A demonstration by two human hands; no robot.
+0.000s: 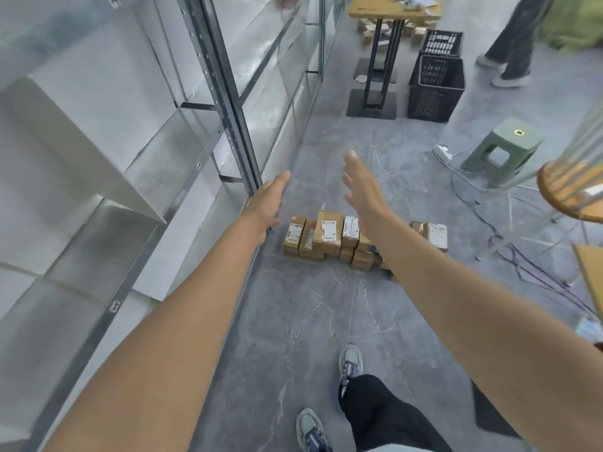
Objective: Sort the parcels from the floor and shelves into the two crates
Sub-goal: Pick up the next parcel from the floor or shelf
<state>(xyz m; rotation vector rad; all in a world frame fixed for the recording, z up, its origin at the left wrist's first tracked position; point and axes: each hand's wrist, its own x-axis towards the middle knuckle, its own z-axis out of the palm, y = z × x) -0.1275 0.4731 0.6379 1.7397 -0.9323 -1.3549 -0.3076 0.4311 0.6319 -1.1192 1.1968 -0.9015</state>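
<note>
Several small cardboard parcels [328,238] with white labels lie in a cluster on the grey floor ahead of me. Another labelled parcel [435,235] lies a little to their right. Both my arms reach forward above them. My left hand [269,200] is stretched out with relaxed fingers, beside the shelf post, holding nothing. My right hand [360,187] is open with straight fingers, above the parcels and not touching them. Two black plastic crates [435,89] stand one behind the other farther back on the floor.
A metal shelf rack [225,102] runs along my left. A wooden table on a black stand [380,57] is beside the crates. A green stool [501,151], loose cables [509,243] and a round wooden table [569,190] are at the right. Another person's legs [512,44] are far back.
</note>
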